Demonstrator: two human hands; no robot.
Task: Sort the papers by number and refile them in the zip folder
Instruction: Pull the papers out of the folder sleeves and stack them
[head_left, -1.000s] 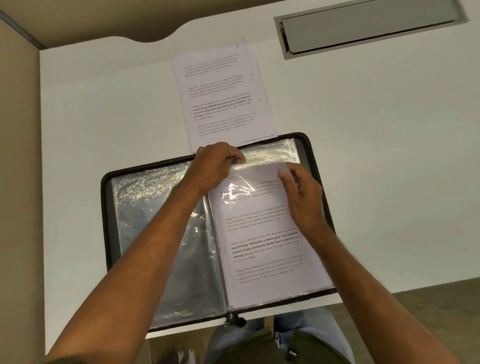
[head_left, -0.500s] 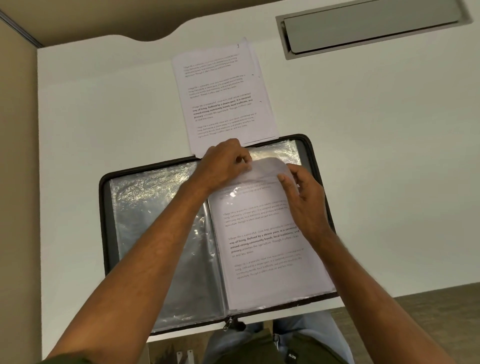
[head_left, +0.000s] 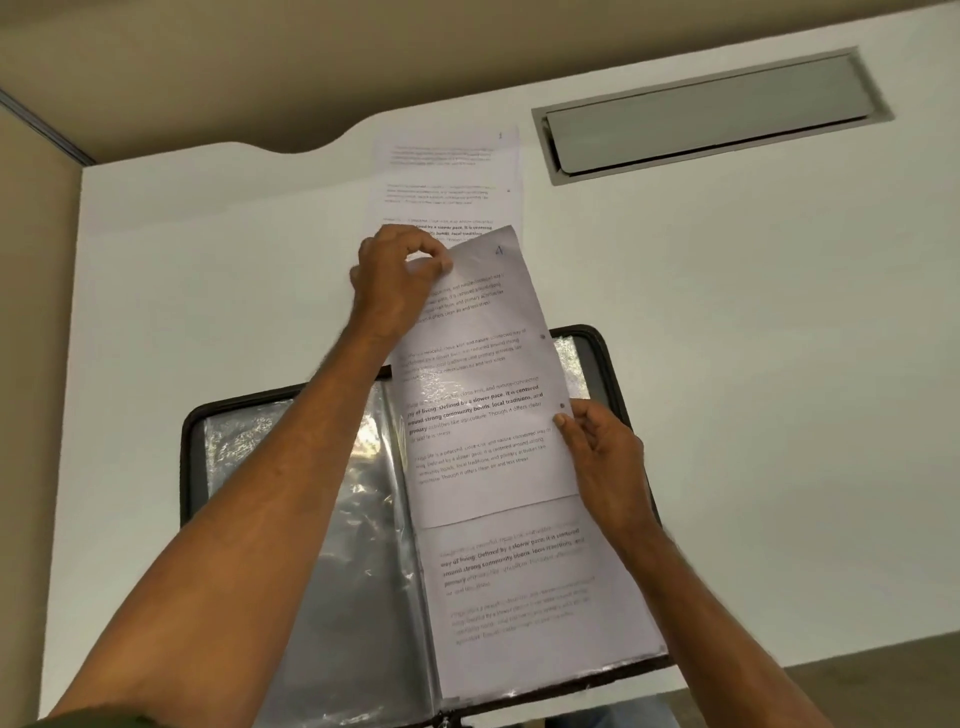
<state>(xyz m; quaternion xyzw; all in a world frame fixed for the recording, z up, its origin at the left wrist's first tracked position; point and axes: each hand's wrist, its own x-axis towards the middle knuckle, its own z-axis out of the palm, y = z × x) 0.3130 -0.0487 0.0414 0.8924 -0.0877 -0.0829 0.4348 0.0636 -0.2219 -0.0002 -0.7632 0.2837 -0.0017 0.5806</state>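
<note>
Sheet (head_left: 483, 374): printed page, held above the right half of the folder, its near part over the right sleeve, its far end reaching past the folder's far edge; a handwritten mark sits at its far right corner.
Folder (head_left: 195, 457): black zip folder lying open on the tabletop (head_left: 753, 364), clear sleeves on both halves.
Right sleeve (head_left: 545, 613): holds another printed page, showing below the held sheet.
Stack (head_left: 447, 176): loose papers on the tabletop just beyond the folder, partly covered by the sheet.
Left grip (head_left: 395, 280): pinching the sheet's far left corner.
Right grip (head_left: 605, 457): fingers curled, thumb on the sheet's right edge, holding it.
Hatch (head_left: 706, 117): grey cable flap, far right in the tabletop.
</note>
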